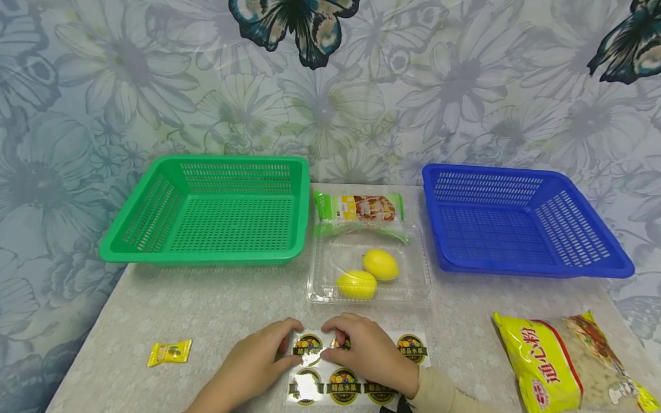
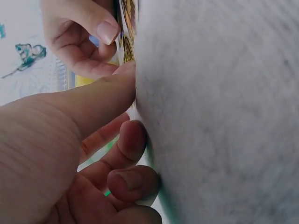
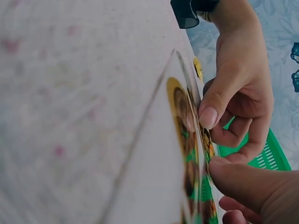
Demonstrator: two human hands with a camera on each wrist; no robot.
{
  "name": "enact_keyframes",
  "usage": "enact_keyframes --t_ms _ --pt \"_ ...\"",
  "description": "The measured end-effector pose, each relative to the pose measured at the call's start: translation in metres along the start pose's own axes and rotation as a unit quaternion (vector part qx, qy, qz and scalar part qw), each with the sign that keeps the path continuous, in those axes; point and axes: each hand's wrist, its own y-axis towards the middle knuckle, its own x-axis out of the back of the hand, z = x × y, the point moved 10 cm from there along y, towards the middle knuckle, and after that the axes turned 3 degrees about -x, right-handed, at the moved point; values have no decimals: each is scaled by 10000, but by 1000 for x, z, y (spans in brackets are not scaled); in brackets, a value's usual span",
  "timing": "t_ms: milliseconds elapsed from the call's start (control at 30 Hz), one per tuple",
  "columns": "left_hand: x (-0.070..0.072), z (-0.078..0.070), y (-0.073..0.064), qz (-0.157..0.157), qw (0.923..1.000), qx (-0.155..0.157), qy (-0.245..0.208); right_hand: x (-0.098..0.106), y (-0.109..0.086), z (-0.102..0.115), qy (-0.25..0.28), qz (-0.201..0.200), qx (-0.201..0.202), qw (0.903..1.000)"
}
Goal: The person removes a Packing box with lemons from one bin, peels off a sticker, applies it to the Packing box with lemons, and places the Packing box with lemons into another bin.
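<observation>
A sheet of round stickers (image 1: 345, 404), black and gold with fruit pictures, lies at the front middle of the table. My left hand (image 1: 258, 357) is at its upper left edge, thumb and index finger apart on either side of a corner sticker (image 1: 310, 345). From the right, my right hand (image 1: 369, 353) reaches over the sheet and covers part of the top row. Its index finger and thumb come down facing the left hand's, also spread apart. Both thumbs touch the sheet close together in the right wrist view, beside a sticker (image 3: 180, 107) seen edge-on.
Behind the hands stands a clear plastic box (image 1: 415, 269) holding two lemons (image 1: 381, 264), with a green food packet (image 1: 369, 207) beyond. A green basket (image 1: 206, 257) is back left, a blue basket (image 1: 537, 269) back right. A yellow candy (image 1: 170, 352) lies left, a macaroni bag (image 1: 558, 361) right.
</observation>
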Motion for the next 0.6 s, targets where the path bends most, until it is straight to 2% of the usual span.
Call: enact_keyframes --t_ms 300,600 --pt "-3 2 -1 24 9999 83 -112 0 0 2 -285 -151 5 9995" --pt "-6 1 -1 91 9995 74 -293 -1 -2 10 -437 -191 254 9985"
